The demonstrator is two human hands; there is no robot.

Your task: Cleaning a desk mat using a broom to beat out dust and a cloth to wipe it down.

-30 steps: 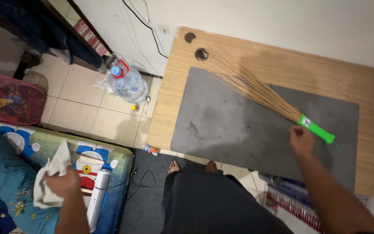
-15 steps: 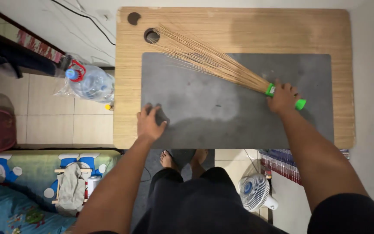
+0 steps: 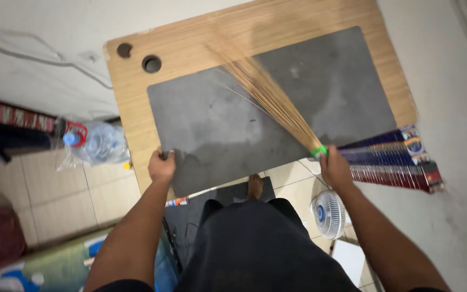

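A wooden desk (image 3: 136, 103) carries a large grey mat (image 3: 228, 124). My left hand (image 3: 161, 166) grips the mat's near left corner at the desk's front edge. My right hand (image 3: 334, 168) is closed around the green handle of a stick broom (image 3: 268, 94). The broom's thin brown bristles fan out across the mat toward the far middle of the desk. Its handle end sits past the desk's front edge.
Two round holes (image 3: 151, 64) sit at the desk's far left. A plastic-wrapped water bottle (image 3: 95, 143) lies on the tiled floor at left. Stacked long boxes (image 3: 395, 159) lean at right, a small white fan (image 3: 328, 213) stands below, and my bare foot (image 3: 254, 186) shows under the desk.
My right hand has drawn the broom back toward the desk's front edge, bristles swinging to the far middle. My left hand slid to the mat's near left corner. The view has turned.
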